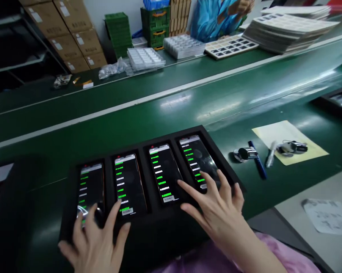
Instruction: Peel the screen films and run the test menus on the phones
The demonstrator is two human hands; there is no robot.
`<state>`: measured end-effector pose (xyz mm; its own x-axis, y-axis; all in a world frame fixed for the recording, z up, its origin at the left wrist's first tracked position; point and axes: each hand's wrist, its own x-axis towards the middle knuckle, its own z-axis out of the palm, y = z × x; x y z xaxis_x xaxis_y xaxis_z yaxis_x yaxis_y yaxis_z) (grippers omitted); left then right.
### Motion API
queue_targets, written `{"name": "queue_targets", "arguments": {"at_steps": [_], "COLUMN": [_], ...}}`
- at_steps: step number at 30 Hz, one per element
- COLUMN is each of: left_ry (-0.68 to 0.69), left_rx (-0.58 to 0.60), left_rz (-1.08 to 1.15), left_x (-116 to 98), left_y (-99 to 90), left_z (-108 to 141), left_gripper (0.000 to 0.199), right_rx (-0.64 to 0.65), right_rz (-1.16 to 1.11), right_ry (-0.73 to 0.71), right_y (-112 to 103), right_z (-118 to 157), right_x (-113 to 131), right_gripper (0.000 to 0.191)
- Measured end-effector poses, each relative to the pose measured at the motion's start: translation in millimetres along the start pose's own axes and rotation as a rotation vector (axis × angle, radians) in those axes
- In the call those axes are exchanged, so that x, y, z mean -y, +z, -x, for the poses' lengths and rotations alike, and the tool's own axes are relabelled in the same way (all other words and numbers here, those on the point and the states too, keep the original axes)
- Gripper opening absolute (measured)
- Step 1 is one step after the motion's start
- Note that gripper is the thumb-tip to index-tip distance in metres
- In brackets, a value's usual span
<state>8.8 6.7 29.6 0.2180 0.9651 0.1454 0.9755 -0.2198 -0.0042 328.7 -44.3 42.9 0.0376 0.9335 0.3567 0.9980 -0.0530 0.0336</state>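
Phones (163,172), four of them, lie side by side with lit screens in the slots of a black tray (145,168), which sits on the green table (148,113) directly in front of the person. The screens show rows of green and white text on black. The left hand (98,244) reaches in from the bottom, back upward, its fingers spread and bent over the lower part of the two leftmost phones. Its index finger points up to the lower left of the second phone, while the thumb is held out just below that phone. The right hand (216,206) comes in from the lower right, the forearm slanting up and to the left out of a pink sleeve (281,252). Its index finger stretches to the right edge of the third phone, the thumb extends below it, and the other fingers arch over the lower end of the fourth phone and the tray's edge. Both hands are open and grasp nothing; whether each fingertip presses on glass cannot be told. Right of the tray lie a round shiny metal object (245,154), a blue pen (258,161) and a yellow sheet (292,142) with small items on it. Across the table are clear plastic trays (184,45) and a person in blue (206,21).
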Motion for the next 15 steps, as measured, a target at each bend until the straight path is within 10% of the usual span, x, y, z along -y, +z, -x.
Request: {"name": "queue_targets", "arguments": {"at_steps": [9,15], "left_ry": [-0.162,-0.361], "left_rx": [0.193,-0.089], "left_rz": [0.11,0.239], "left_x": [-17,60], "left_y": [-15.9,-34.6], "left_z": [-97,-65], "left_gripper": [0.052,0.071], "right_rx": [0.182,-0.159], "right_rz": [-0.133,-0.476], "right_ry": [0.109,0.019], "right_y": [27,-22], "right_z": [-83,-48], "right_x": [-15,-74], "right_gripper": [0.049,0.04]}}
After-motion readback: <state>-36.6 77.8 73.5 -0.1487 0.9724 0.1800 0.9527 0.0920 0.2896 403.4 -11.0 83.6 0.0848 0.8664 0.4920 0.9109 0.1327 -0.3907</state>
